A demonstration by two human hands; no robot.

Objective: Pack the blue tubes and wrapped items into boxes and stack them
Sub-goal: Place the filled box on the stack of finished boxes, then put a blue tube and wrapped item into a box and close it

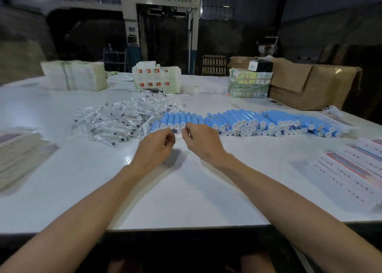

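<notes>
L hand & R hand sit just in front of the blue tubes, which lie caps toward the person, prob. for quick grabs. Fingers curled, tips close; can't tell if holding anything. Wrapped items heaped left of tubes, flat boxes to the right.

Sky-blue tubes with white caps line a glossy white counter; clear wrapped items glint beside brown cartons.

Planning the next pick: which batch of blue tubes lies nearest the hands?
The leftmost batch, beside the wrapped items; the left hand and right hand are at its near end.
</notes>
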